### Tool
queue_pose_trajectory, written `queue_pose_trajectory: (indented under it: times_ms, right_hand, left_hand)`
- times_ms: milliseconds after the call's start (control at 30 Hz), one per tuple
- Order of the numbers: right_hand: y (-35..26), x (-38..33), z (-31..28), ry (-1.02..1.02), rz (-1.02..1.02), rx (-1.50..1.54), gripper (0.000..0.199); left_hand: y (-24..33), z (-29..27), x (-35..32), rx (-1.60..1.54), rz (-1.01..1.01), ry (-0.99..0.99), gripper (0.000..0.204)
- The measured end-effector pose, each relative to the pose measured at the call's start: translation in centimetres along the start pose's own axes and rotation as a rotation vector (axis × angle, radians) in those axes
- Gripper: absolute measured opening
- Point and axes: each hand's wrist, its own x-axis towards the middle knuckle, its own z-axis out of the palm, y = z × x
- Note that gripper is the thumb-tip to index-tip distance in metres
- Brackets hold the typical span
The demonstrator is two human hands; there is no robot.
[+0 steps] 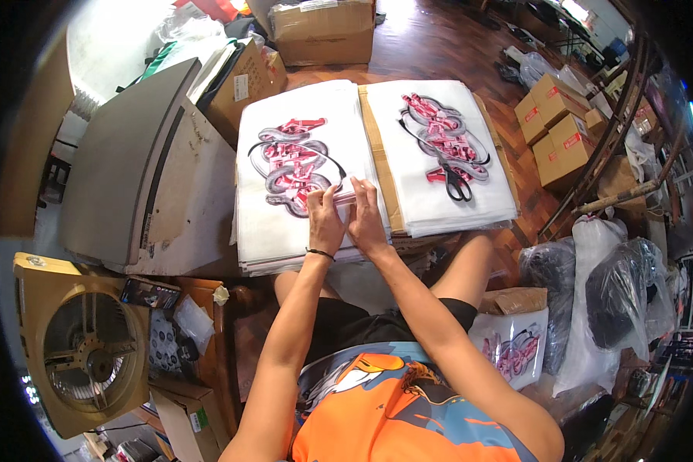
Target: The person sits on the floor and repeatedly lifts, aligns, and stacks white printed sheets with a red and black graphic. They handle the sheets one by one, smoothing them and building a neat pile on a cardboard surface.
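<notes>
A stack of white printed sheets lies in front of me, its top sheet carrying a red, grey and black graphic. Over the lower right part of this stack, my left hand and my right hand are side by side with fingers curled in. A small pinkish edge shows between their fingertips; what they pinch is too small to make out. To the right lies a second stack of sheets with the same graphic. Black-handled scissors rest on top of it, towards its near side.
Both stacks lie on cardboard. A grey-topped cabinet stands at the left, with a box fan nearer me. Cardboard boxes and plastic-wrapped bundles sit at the right. A large carton is at the far side.
</notes>
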Motion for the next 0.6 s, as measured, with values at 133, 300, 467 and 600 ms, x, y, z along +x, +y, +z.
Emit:
queue_pose_trajectory:
  times_ms: [133, 300, 467, 600]
  right_hand:
    - [0.6, 0.2, -0.1, -0.032, -0.034, -0.061, 0.057]
    - [0.0, 0.3, 0.0, -0.071, 0.0, -0.063, 0.06]
    - [-0.3, 0.5, -0.1, -0.039, -0.002, -0.124, 0.063]
    - [-0.6, 0.4, -0.5, -0.052, -0.05, -0.214, 0.066]
  left_hand:
    - [1.2, 0.3, 0.8, 0.068, 0.101, 0.131, 0.054]
    - [0.0, 0.1, 0.5, -0.012, -0.007, 0.028, 0.051]
    - [-0.2, 0.0, 0.5, -0.016, 0.026, 0.004, 0.052]
    - [-0.3, 0.2, 0.7, -0.037, 0.037, 0.046, 0.046]
